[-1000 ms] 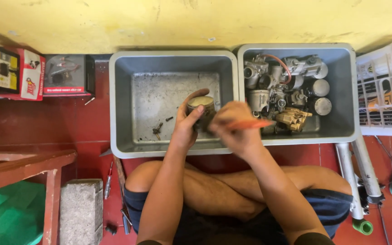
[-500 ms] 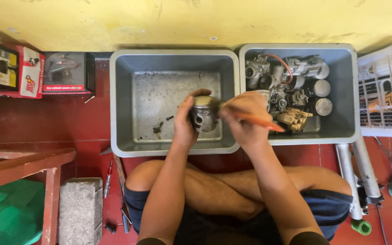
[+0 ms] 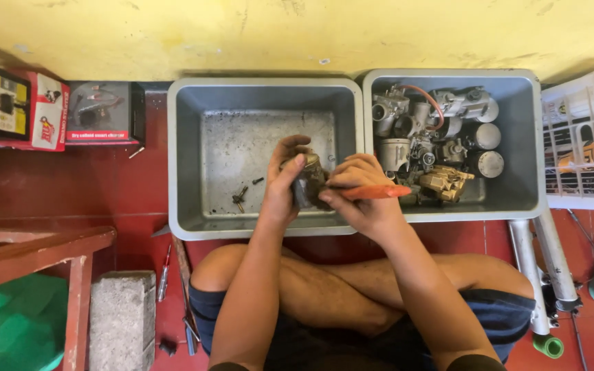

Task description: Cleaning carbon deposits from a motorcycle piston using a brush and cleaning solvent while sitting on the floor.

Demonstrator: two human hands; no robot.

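My left hand (image 3: 281, 185) grips a dirty metal cylindrical engine part (image 3: 308, 183) over the front right of the left grey tub (image 3: 187, 158). My right hand (image 3: 364, 199) holds an orange-handled tool (image 3: 374, 192), most likely a brush, with its working end against the part; that end is hidden by my fingers. A few small screws (image 3: 240, 196) lie on the tub's wet bottom, left of my left hand. My crossed legs sit just in front of the tub.
A second grey tub (image 3: 524, 137) on the right holds several carburettors and metal engine parts (image 3: 434, 148). Red boxes (image 3: 15, 103) stand at left, a white basket (image 3: 586, 137) at right. A concrete block (image 3: 122, 319), wooden bench (image 3: 29, 261), screwdrivers (image 3: 165, 275) and metal tubes (image 3: 537, 275) lie on the red floor.
Both hands have shifted slightly while turning the part: its open end faced up one second ago, and now its side shows with the tool's handle lying flatter, pointing right.
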